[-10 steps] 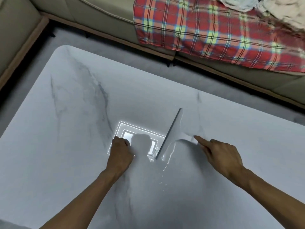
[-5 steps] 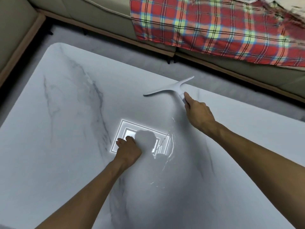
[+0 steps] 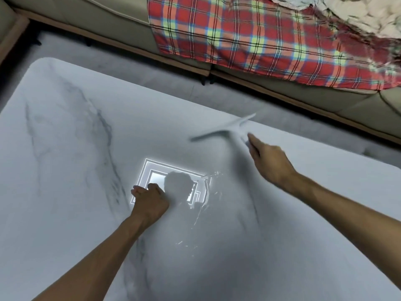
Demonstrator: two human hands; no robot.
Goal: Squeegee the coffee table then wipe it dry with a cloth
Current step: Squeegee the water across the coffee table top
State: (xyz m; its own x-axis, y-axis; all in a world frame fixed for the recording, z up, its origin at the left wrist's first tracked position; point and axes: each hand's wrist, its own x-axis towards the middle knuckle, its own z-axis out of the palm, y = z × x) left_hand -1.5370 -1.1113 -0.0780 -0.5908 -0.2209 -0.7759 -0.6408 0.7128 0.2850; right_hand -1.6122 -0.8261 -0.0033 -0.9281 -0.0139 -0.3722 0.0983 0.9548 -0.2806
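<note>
right hand (image 3: 271, 164) gripping the handle of a light, stiff squeegee (image 3: 225, 131) near the coffee table's (image 3: 65, 192) far edge; left hand (image 3: 149, 203) curled, empty, resting on the wet, probably slippery top.

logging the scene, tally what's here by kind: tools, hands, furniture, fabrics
tools: 1, squeegee
hands: 2, left hand, right hand
furniture: 2, coffee table, sofa
fabrics: 2, plaid blanket, pale bundle
total: 7

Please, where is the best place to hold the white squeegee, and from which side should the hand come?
Probably by the handle stem, from the near right side. The squeegee is T-shaped: its long blade crosses the far end, so the stem toward the person is the only graspable part. The right hand grips it there now; motion blur hides finer detail.
</note>
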